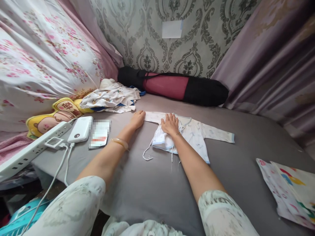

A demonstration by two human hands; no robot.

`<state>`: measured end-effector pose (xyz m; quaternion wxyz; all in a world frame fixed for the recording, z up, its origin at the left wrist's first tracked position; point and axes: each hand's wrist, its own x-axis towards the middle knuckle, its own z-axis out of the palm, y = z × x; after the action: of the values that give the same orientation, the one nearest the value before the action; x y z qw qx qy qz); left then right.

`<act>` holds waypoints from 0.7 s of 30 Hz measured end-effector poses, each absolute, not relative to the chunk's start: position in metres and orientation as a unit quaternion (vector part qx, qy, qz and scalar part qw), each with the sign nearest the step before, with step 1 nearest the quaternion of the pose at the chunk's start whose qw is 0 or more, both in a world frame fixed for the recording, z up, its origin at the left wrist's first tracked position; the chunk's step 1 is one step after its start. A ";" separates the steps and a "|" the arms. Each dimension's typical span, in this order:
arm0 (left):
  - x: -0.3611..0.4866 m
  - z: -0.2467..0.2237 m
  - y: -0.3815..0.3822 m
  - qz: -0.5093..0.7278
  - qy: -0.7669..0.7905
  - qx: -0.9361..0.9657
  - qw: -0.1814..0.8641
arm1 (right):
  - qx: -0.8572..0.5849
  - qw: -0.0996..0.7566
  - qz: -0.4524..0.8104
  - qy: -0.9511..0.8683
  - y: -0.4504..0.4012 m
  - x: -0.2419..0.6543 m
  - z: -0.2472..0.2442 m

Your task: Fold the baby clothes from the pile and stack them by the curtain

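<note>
A small white baby shirt [194, 134] with pale blue trim lies spread on the grey bed sheet, its sleeves stretched out to both sides. Thin white ties trail from its front and lower edge. At the cuff of the left sleeve, my left hand [138, 119] has its fingers closed on the fabric; the fingertips are partly hidden. My right hand [170, 124] lies flat on the shirt's upper front, fingers apart, pressing the cloth. The right sleeve [219, 133] lies untouched.
Crumpled baby clothes [113, 95] lie behind my left hand. To the left are a power strip [36, 149], a white power bank [80, 129] with cables, and a yellow cushion [40, 124]. Folded cloths [292, 190] sit at right; a long black-and-red bag [167, 86] lies along the wall.
</note>
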<state>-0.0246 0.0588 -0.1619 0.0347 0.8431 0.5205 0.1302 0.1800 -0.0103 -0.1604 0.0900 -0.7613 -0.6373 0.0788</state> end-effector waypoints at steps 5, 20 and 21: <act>0.001 -0.137 0.026 0.227 0.484 0.844 0.034 | -0.736 0.128 0.189 -0.638 -0.007 0.193 -0.138; 0.072 -0.126 -0.107 0.140 0.348 0.916 0.142 | -0.738 0.148 0.276 -0.597 -0.120 0.249 -0.107; 0.071 -0.129 -0.108 0.137 0.359 0.914 0.131 | -0.740 0.119 0.275 -0.603 -0.124 0.246 -0.108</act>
<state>0.0709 -0.1078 -0.1292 0.1306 0.9138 0.3594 0.1371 0.2458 -0.1242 -0.1078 0.1193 -0.7398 -0.6026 0.2746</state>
